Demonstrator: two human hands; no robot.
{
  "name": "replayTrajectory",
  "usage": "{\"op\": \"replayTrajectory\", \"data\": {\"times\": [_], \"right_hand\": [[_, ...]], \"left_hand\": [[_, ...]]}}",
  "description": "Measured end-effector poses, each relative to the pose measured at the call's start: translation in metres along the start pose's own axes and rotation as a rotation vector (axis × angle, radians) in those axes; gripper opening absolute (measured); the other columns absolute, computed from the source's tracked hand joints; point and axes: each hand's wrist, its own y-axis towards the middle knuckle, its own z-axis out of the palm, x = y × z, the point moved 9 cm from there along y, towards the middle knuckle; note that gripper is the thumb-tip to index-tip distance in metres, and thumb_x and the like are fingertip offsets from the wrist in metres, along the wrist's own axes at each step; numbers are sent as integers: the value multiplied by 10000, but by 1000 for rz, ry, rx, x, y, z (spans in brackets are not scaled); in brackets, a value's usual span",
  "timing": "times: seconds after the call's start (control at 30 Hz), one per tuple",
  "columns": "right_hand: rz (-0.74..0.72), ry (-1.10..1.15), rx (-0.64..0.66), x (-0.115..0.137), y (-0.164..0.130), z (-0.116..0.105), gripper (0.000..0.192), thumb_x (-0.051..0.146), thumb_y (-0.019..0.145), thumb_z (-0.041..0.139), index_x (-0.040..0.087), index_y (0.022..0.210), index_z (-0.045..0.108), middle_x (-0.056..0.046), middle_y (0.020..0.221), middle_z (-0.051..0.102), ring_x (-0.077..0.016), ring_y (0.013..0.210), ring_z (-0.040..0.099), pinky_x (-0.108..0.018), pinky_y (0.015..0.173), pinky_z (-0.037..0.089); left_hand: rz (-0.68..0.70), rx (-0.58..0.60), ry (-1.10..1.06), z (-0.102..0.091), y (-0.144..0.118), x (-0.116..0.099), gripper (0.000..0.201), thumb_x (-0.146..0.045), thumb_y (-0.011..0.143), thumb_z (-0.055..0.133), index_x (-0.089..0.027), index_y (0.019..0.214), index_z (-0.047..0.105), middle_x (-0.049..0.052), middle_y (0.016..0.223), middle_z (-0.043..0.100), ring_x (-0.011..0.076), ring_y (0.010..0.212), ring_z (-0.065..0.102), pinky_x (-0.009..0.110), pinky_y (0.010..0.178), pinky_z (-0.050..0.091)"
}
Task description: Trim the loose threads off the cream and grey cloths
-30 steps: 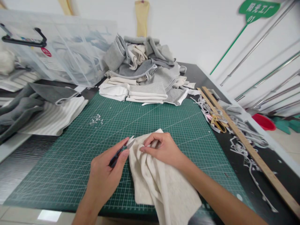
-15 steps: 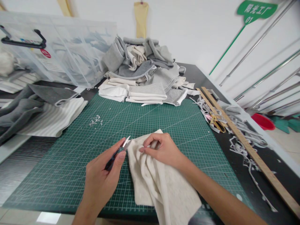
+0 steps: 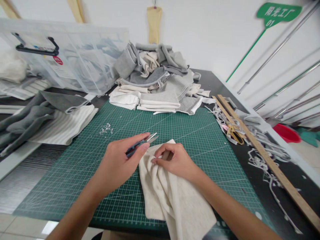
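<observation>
My left hand (image 3: pixel 122 158) is closed around a pair of dark-handled thread snips (image 3: pixel 136 147). Their two metal blades point right and stand slightly apart, just above the top left edge of a cream cloth (image 3: pixel 190 203). Thumb and fingers of my right hand (image 3: pixel 175 160) pinch a gathered fold of that cloth. Its lower part spreads in loose folds over the green cutting mat (image 3: pixel 120 200) and hangs past the front edge. Whether a thread lies in the pinch is too small to tell.
Small thread clippings (image 3: pixel 106 130) lie on the mat's left. Behind stands a pile of folded grey and white cloth (image 3: pixel 160 100), beside a clear plastic bin (image 3: pixel 82 66). Wooden rulers (image 3: pixel 265 153), gold-handled scissors (image 3: pixel 235 136) and fabric strips (image 3: pixel 260 163) lie along the right. Grey cloth (image 3: pixel 32 116) lies left.
My left hand has moved right and up with the snips, whose blades are now turned more to the right, closer to the right hand. The right hand keeps its pinch on the cloth.
</observation>
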Motion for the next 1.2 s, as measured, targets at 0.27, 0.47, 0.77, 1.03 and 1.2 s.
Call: {"op": "replayTrajectory", "data": {"times": [0.27, 0.47, 0.77, 1.03, 1.2], "right_hand": [[-56, -5, -12, 3, 0, -1, 66, 190, 724, 765, 178, 726, 700, -4, 717, 719, -98, 586, 589, -208, 560, 440], [-33, -20, -16, 2, 1, -3, 78, 180, 711, 776, 187, 748, 709, 2, 727, 725, -108, 598, 599, -225, 585, 456], [-113, 34, -10, 7, 0, -2, 56, 159, 741, 763, 204, 748, 730, -25, 830, 754, -155, 763, 688, -275, 728, 520], [-192, 11, 64, 15, -2, -1, 130, 105, 780, 701, 213, 834, 749, -35, 936, 772, -178, 889, 713, -315, 846, 543], [-201, -20, 110, 15, -3, -1, 166, 113, 814, 678, 219, 915, 755, -38, 1012, 759, -179, 927, 703, -326, 872, 536]], "left_hand": [[53, 111, 4, 25, -5, 12, 323, -396, 930, 561, -247, 1185, 692, 28, 1129, 746, 209, 988, 718, 341, 847, 600], [100, 159, 38, 23, -8, 16, 307, -392, 904, 596, -268, 1160, 711, 24, 1123, 748, 217, 999, 721, 354, 892, 598], [142, 304, -23, 28, -11, 25, 316, -364, 876, 643, -300, 1180, 702, 11, 1131, 745, 212, 1003, 722, 332, 869, 604], [197, 269, -21, 26, -12, 22, 316, -358, 880, 630, -288, 1179, 706, 33, 1119, 749, 217, 994, 725, 341, 870, 603], [248, 280, 35, 29, -15, 21, 326, -347, 880, 635, -286, 1194, 697, 30, 1127, 746, 217, 993, 724, 328, 856, 603]]}}
